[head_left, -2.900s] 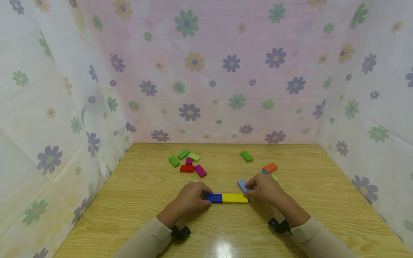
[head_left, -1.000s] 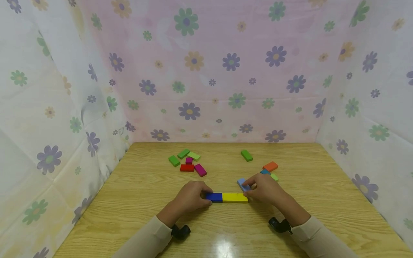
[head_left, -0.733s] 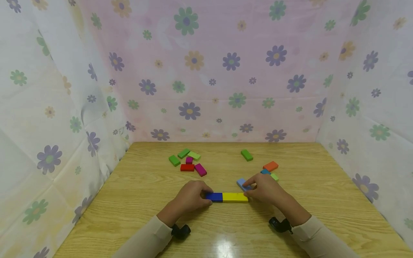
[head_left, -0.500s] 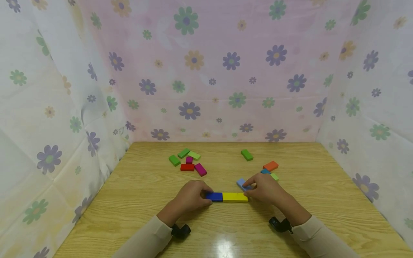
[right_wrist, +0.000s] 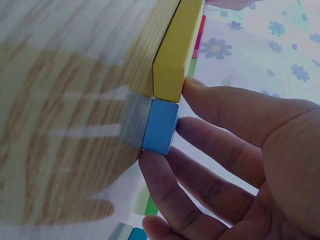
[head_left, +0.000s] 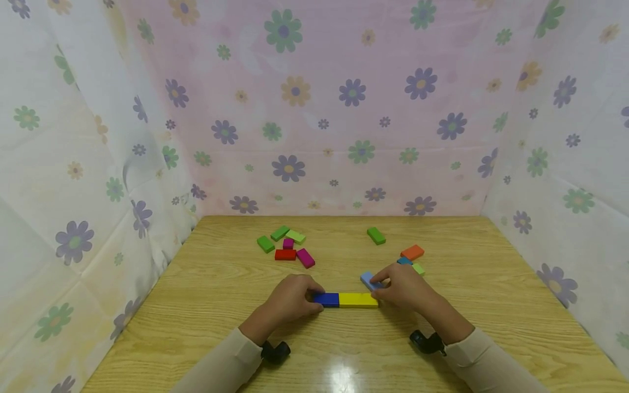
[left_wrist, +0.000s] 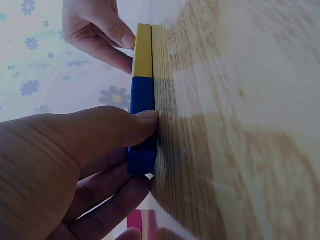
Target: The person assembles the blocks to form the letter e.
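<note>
In the head view, a dark blue block (head_left: 326, 299) and a yellow block (head_left: 358, 300) lie end to end in a straight row on the table. My left hand (head_left: 291, 299) pinches the dark blue block at its left end; in the left wrist view the thumb (left_wrist: 142, 121) presses its near side. A light blue block (head_left: 368, 280) lies at an angle behind the yellow block's right end. My right hand (head_left: 404, 286) has its fingers curled round that block, partly hiding it. In the right wrist view, its thumb (right_wrist: 197, 90) touches the yellow block's end.
Back left lie several green, magenta and red blocks, among them a red one (head_left: 285, 255) and a magenta one (head_left: 306, 258). A green block (head_left: 376, 236) sits farther back. Orange (head_left: 412, 252), teal (head_left: 404, 261) and lime (head_left: 418, 269) blocks lie behind my right hand. Flowered cloth surrounds the table.
The light blue block has shifted very slightly left under my right fingers. My left hand, the dark blue block and the yellow block stay as they were.
</note>
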Demonstrator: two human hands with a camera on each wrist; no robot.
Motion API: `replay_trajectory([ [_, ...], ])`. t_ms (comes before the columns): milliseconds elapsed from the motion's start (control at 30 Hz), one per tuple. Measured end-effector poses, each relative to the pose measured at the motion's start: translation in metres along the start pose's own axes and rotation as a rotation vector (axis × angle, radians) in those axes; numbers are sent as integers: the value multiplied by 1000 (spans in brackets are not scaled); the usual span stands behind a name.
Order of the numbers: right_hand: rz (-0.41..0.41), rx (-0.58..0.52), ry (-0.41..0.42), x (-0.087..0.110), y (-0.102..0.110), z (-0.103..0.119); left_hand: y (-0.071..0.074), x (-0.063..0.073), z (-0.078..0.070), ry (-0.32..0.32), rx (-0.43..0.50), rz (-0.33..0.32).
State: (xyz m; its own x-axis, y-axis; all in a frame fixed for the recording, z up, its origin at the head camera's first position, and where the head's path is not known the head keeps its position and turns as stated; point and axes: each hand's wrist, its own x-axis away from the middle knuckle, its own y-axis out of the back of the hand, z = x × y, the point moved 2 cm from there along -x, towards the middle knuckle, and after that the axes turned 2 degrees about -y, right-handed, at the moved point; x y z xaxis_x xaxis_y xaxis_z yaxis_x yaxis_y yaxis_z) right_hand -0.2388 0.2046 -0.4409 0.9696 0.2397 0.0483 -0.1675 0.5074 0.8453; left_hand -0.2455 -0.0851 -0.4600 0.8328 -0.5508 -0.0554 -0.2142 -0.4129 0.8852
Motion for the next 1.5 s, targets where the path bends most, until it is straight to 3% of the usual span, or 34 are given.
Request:
replay_trajectory([
  [767,-11,-35,3,0,5,-2,1,0,0,-3,4,-4],
  [933,-42,-51,-16,-2,14,-7,1,0,0,1,11,7],
  [1167,-98,16,25,-14,32,-18,-1,0,1,17,14,14],
  [1500,-107,48,2,-37,55,-39,0,0,-1,19,9,13],
])
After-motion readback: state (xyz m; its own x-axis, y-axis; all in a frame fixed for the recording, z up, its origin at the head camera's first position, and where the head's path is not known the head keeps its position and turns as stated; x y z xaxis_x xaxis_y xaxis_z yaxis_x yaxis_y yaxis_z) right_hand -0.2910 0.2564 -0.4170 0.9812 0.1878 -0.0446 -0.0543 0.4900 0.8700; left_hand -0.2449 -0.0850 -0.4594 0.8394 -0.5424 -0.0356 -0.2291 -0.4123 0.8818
